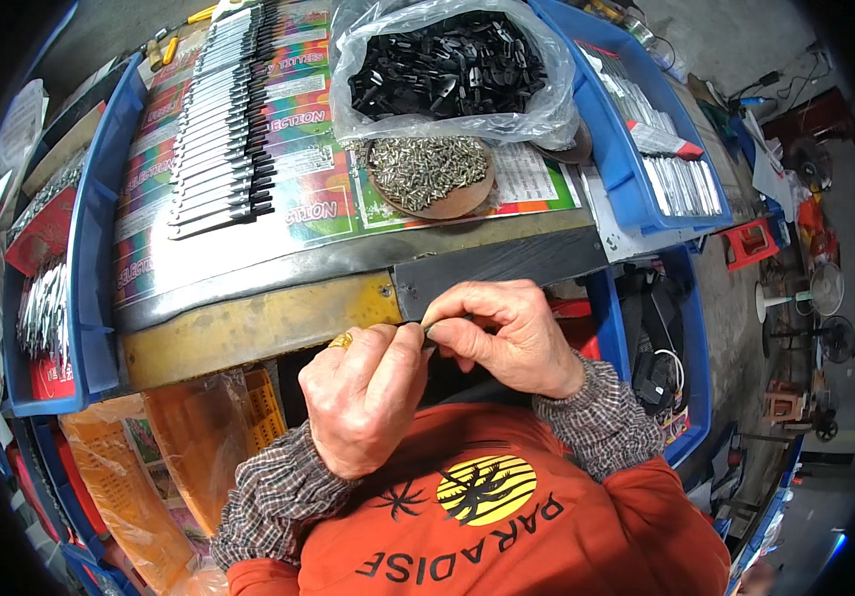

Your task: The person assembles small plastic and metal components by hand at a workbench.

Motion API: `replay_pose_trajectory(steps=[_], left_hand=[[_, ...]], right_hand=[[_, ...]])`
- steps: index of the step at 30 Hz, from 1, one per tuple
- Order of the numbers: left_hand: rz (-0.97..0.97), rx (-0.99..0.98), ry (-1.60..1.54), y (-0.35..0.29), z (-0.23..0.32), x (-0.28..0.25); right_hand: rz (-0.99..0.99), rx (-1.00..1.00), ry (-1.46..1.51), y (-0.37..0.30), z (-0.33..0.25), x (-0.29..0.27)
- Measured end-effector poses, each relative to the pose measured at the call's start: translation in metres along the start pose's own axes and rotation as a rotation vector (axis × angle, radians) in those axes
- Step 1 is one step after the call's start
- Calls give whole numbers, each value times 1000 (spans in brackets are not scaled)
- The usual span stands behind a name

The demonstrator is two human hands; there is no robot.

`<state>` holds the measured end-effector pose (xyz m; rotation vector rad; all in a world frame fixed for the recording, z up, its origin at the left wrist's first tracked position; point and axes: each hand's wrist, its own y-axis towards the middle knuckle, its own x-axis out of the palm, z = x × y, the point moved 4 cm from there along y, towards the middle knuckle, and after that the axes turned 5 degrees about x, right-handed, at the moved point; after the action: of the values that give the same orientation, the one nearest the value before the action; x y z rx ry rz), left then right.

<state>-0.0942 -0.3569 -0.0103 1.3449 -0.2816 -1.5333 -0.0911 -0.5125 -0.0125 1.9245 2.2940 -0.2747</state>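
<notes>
Just in front of the bench edge, my left hand (363, 392) and my right hand (512, 336) meet with fingertips pinched together. Between them is a small dark piece (429, 338), mostly hidden by the fingers; its kind cannot be made out. A ring sits on a left finger. Beyond my hands, a round shallow dish (454, 206) holds many tiny metal pins or rivets (423, 171). Behind it a clear plastic bag (345, 107) is full of small black parts (447, 68). A long row of slim silver-and-black tools (217, 129) lies at left on the bench.
Blue bins flank the bench: one at left (98, 238) with metal pieces, another at right (614, 149) with bundled silver strips (684, 186). Below at right, a blue crate (694, 387) holds dark items. Orange plastic-wrapped material (115, 477) stands at lower left. A red stool (748, 244) is farther right.
</notes>
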Motion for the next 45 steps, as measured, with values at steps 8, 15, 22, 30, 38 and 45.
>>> replay_pose_trajectory(steps=[8,15,22,30,38,45], left_hand=[[-59,-77,7,-5,-14,-6],[-83,-154,-7,-12,-21,-10],[-93,-134,0,-14,-21,-9],[-99,-146,6,-15,-15,-12],[-93,-188,-43,-12,-13,-14],[-105,-232,-77,-14,-10,-16]], right_hand=[[345,-582,-829,44,-12,-28],[350,-536,-934,53,-1,-28],[340,-574,-943,55,-4,-27],[307,-550,-873,58,-5,-31],[306,-548,-726,61,-1,-40],[315,-492,-601,53,0,-39]])
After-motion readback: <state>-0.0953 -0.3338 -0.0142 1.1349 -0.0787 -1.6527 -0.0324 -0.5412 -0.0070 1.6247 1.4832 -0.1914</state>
